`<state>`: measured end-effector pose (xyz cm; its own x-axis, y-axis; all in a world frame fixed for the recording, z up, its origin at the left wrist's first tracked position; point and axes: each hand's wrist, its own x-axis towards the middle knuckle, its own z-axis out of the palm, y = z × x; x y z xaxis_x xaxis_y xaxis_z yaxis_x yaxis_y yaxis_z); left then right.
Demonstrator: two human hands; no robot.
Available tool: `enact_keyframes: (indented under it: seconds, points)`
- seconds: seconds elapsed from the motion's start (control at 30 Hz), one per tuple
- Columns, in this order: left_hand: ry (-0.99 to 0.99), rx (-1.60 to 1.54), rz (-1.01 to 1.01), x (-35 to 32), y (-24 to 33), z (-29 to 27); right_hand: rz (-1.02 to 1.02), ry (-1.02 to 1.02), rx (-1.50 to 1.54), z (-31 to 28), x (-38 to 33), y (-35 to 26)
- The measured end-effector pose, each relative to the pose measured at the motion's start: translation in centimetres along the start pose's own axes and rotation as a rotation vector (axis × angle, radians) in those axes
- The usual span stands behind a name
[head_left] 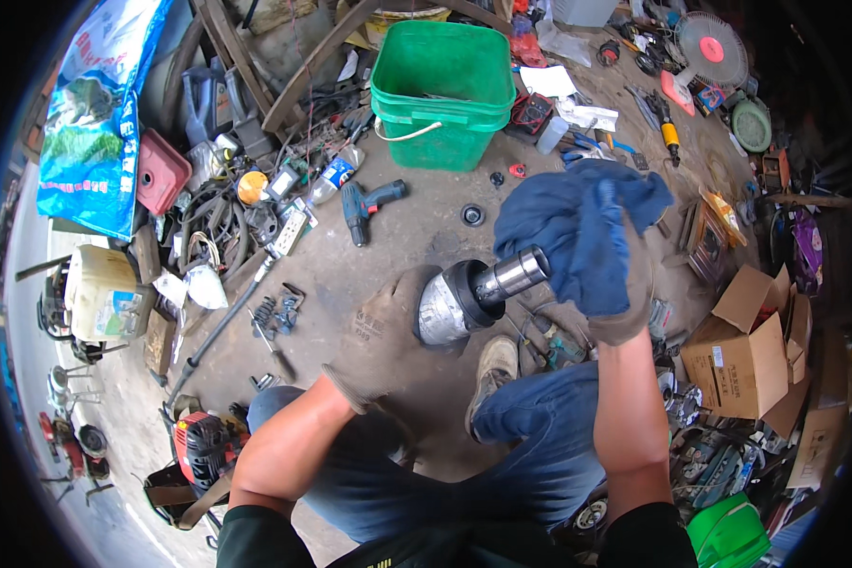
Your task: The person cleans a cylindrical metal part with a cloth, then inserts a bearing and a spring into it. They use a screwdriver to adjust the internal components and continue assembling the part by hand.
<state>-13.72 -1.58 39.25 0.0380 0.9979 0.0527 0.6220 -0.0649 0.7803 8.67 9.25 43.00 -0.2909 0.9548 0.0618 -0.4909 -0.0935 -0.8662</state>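
Observation:
My left hand [381, 317], in a grey-brown work glove, is closed around a silver metal housing [442, 308]. The housing has a black collar, and a shiny steel cylinder [519, 273] juts from it toward the right. A dark blue cloth [577, 227] is bunched in my gloved right hand [637, 284], beside the cylinder's open end. Folds of the cloth hide most of the right fingers. Whether cloth and cylinder touch, I cannot tell. On the floor beyond lie a blue cordless drill [367, 208] and a black ring-shaped part [472, 215].
A green bucket [440, 142] with a white handle stands ahead. Hoses and tools crowd the left, near a cream jug [104, 293]. To the right are an opened cardboard box [736, 364], a yellow-black tool [669, 137] and a fan [712, 52]. My shoe [495, 379] is below the housing.

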Motion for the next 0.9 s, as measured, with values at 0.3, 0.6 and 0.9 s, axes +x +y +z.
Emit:
enact_keyframes:
  seconds: [0.3, 0.6, 0.9]
  points:
    - [0.098, 0.017, -0.117, 0.1, -0.8, 1.3, -0.002, -0.064, -0.436, 0.8, -2.1, 4.2]
    - [0.187, 0.304, 0.037, 0.3, -1.8, 0.6, 0.253, 0.002, -0.353, 3.4, -1.8, 5.5]
    - [-0.163, -0.212, -0.097, -0.3, -0.9, -1.8, 0.404, -0.101, -0.779, 3.8, -2.7, 0.5]
